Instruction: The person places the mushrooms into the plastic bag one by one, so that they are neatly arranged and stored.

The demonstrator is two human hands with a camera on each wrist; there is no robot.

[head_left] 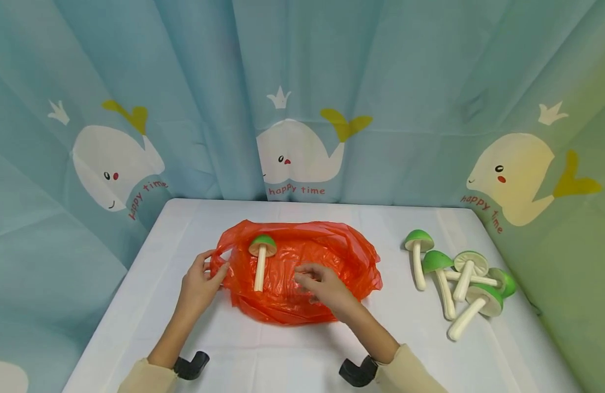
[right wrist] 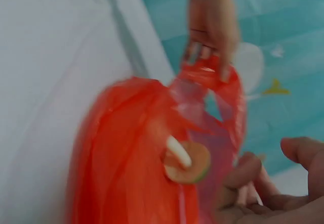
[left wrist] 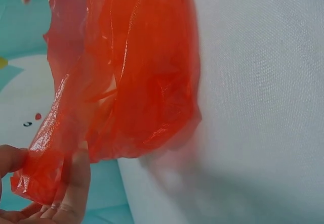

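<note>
A red plastic bag (head_left: 302, 314) lies spread with its mouth open on the white table. Inside, at its left, is a toy mushroom (head_left: 260, 267) with a green cap and a pale stem, the cap toward the back. My left hand (head_left: 199, 284) pinches the bag's left handle between thumb and fingers; the left wrist view shows the red film (left wrist: 43, 176) between them. Over the bag's right half hovers my right hand (head_left: 327, 289), its fingers loosely bent and holding nothing. In the right wrist view the mushroom's cap (right wrist: 195, 163) shows near those fingers.
Several more green-capped toy mushrooms (head_left: 472, 281) lie in a loose group on the right of the table (head_left: 302, 360), some overlapping. Behind and at both sides hangs a blue curtain (head_left: 302, 65) with whale prints, close to the table's edges.
</note>
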